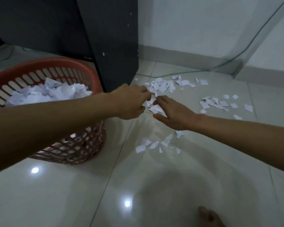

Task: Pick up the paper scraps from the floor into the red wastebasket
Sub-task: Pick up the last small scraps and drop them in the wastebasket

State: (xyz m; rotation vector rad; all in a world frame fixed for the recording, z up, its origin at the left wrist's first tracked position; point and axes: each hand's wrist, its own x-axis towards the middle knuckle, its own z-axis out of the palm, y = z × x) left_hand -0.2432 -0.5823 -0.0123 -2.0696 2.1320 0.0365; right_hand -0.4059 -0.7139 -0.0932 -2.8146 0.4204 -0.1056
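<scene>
two hands gathering torn paper beside a half-full basket

at the bottom edge of the frame, right of centre, a bare foot is resting on the glossy pale floor tiles, which are throwing back two bright ceiling-light spots. just above centre, a loose scatter of small white paper scraps is lying untouched under the right forearm.

at mid-frame the two hands are meeting over a small heap of white scraps. the left hand is reaching across from the left with fingers curled, seemingly pinching or holding scraps, though blur is hiding the exact hold. the right hand is lying low with fingers spread and slightly bent, likely raking scraps toward the left so they can be lifted as one bunch rather than singly.

at mid-left, the red plastic lattice wastebasket is standing upright right beside the work, close enough for a short carry, and is already holding a mound of crumpled white paper. the left forearm is crossing in front of its wall.

further up, more scraps are lying in two clusters: one above the hands and one at mid-right, so plenty is remaining. the dark cabinet panel is standing between the basket and the upper cluster. a thin green cable is trailing along the floor to the white wall, just behind the farthest scraps, and could snag a sweeping hand.
</scene>
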